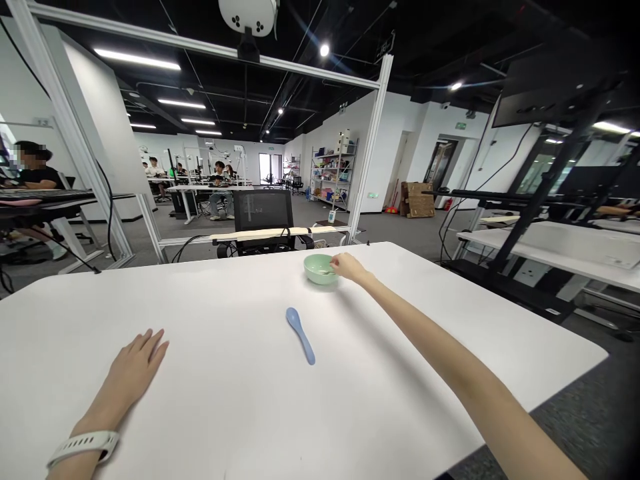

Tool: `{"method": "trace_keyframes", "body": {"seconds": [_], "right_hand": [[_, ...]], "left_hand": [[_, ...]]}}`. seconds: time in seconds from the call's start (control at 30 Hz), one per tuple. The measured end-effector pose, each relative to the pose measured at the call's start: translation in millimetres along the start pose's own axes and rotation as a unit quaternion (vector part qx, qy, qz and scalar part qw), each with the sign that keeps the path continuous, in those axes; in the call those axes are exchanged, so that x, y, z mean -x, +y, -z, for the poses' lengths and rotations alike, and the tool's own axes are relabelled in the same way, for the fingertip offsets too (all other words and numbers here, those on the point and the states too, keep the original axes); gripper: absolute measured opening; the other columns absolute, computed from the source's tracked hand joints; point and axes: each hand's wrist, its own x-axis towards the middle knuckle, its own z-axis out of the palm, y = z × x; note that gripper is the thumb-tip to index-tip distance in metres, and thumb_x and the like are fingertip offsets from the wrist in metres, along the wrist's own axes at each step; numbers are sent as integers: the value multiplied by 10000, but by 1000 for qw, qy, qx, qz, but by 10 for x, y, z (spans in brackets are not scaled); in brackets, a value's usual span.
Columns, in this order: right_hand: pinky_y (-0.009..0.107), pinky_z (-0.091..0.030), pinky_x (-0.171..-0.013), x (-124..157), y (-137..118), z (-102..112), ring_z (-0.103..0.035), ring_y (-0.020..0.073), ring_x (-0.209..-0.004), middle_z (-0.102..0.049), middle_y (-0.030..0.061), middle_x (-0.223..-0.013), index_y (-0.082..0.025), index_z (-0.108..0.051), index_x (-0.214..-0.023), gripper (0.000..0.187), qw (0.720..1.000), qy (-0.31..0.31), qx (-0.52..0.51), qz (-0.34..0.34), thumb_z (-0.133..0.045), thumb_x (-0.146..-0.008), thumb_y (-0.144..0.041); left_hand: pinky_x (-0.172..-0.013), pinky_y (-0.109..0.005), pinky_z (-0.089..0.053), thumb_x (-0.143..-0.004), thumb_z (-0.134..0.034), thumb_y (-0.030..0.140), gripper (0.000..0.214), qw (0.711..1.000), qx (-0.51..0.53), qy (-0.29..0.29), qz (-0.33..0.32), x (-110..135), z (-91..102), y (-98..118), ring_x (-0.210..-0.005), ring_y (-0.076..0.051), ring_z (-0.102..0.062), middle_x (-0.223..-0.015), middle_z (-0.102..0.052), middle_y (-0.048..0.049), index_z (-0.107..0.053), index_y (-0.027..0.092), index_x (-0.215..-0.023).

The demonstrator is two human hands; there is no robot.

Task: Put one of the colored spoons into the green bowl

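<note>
I have the right hand (349, 266) at the edge of the bowl (315, 274), grip unclear; the left hand (134, 367) lies fingers extended on the table (220, 373), the spoon (300, 335) between them.

- No text can be read anywhere.
- Green sign (461, 125) on the white wall (465, 153), right of the metal frame (370, 147): marks too small to read.
- Dark ceiling sign (385, 47) above the metal frame's right-hand corner: characters illegible.
</note>
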Motion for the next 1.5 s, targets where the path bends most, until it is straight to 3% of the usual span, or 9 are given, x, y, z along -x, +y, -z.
{"method": "trace_keyframes", "body": {"seconds": [0.23,0.37,0.5,0.6,0.77,0.87,1.13,1.37,1.5], "right_hand": [[277,-510,-776,-216,-218,-127,-768,281,-936,-817,192,-1009,-109,-861,-994,144,998,-36,3,-49,-790,-873,-141],[266,-507,-770,-154,-177,-77,-765,257,-922,-819,182,-1030,-108,-853,-1076,206,999,-8,-17,-44,-725,-948,-208],[264,-500,-812,116,-50,22,-744,230,-955,-810,163,-1106,-102,-777,-1274,352,995,68,-68,-17,-553,-1014,-177],[278,-493,-789,498,58,-26,-714,222,-863,-799,139,-1014,-94,-754,-1269,361,984,118,-132,17,-550,-998,-219],[292,-477,-732,1209,142,-369,-663,207,-745,-745,62,-878,-133,-702,-1283,388,980,88,-177,30,-535,-967,-286],[287,-464,-709,1477,120,-540,-657,206,-746,-727,57,-889,-136,-664,-1319,415,980,58,-188,7,-506,-957,-262],[273,-425,-666,1605,45,-614,-671,213,-784,-736,96,-975,-157,-624,-1328,398,981,32,-184,-50,-518,-945,-172],[274,-422,-678,1628,70,-612,-694,221,-819,-746,90,-961,-136,-627,-1353,417,984,18,-163,-64,-527,-948,-148],[280,-432,-705,1644,69,-568,-702,229,-879,-746,128,-1073,-117,-613,-1385,417,988,7,-140,-69,-520,-983,-182]], "left_hand": [[-1257,-543,-400,-947,-218,515,803,1000,-4,-5,-2,51,83,77,-1522,-380,-500,-1609,-567,-213,-579,57,-1500],[-1256,-550,-397,-960,-215,526,805,1000,3,4,-4,84,86,92,-1523,-388,-496,-1612,-562,-219,-571,54,-1506],[-1255,-557,-393,-953,-221,535,816,1000,10,0,3,81,83,93,-1524,-401,-490,-1618,-553,-226,-571,46,-1504],[-1264,-548,-381,-937,-225,548,837,1000,10,-4,5,57,55,70,-1530,-401,-483,-1626,-545,-220,-562,42,-1512],[-1237,-542,-418,-917,-264,531,791,1000,12,19,9,18,-18,19,-1504,-376,-518,-1577,-609,-193,-610,91,-1477],[-1226,-538,-429,-910,-262,524,788,1000,14,23,8,9,-22,14,-1490,-373,-532,-1552,-632,-195,-619,94,-1465],[-1207,-540,-448,-887,-289,512,779,999,10,33,-2,-4,-6,10,-1453,-380,-569,-1519,-658,-203,-645,94,-1438],[-1237,-530,-413,-912,-227,539,834,1000,12,14,4,13,5,28,-1502,-384,-517,-1585,-595,-213,-595,59,-1485],[-1224,-548,-425,-908,-248,533,819,1000,19,14,3,20,9,26,-1489,-393,-526,-1574,-602,-223,-603,62,-1476]]}}
